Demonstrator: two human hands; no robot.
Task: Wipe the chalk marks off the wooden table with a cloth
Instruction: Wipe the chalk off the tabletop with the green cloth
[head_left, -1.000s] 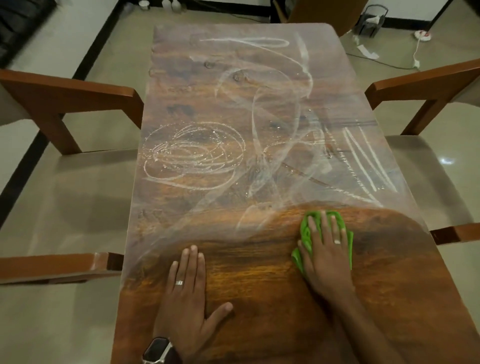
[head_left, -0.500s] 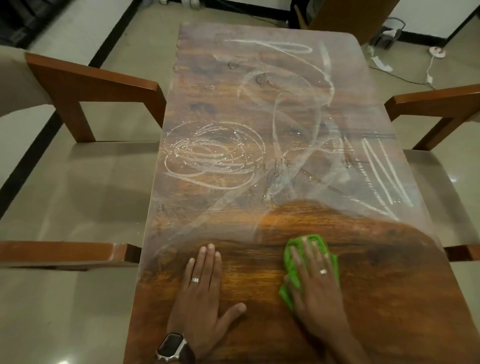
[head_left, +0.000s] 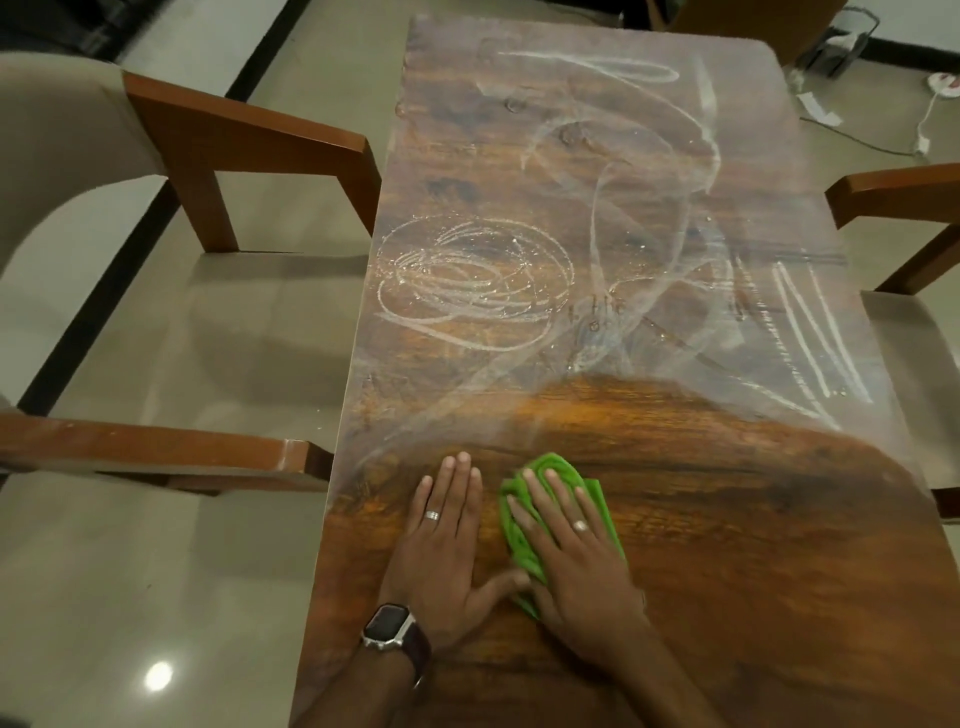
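Note:
A green cloth (head_left: 589, 491) lies on the wooden table (head_left: 753, 545) near its front edge. My right hand (head_left: 574, 553) presses flat on the cloth with straight fingers. My left hand (head_left: 444, 545) rests flat on the bare wood just left of it, its thumb touching the cloth's edge. White chalk marks cover the far part of the table: a scribbled coil (head_left: 472, 283) at the left, long loops (head_left: 649, 156) in the middle and straight strokes (head_left: 810, 332) at the right. The near strip of the wood looks dark and free of chalk.
A wooden armchair (head_left: 249, 150) with a beige seat stands at the table's left side, another chair (head_left: 893, 208) at the right. A cable and a white plug (head_left: 943, 83) lie on the tiled floor beyond the far right corner.
My right hand has slid the cloth leftward along the table's near part until it lies next to my left hand. The view has shifted so the table sits further right.

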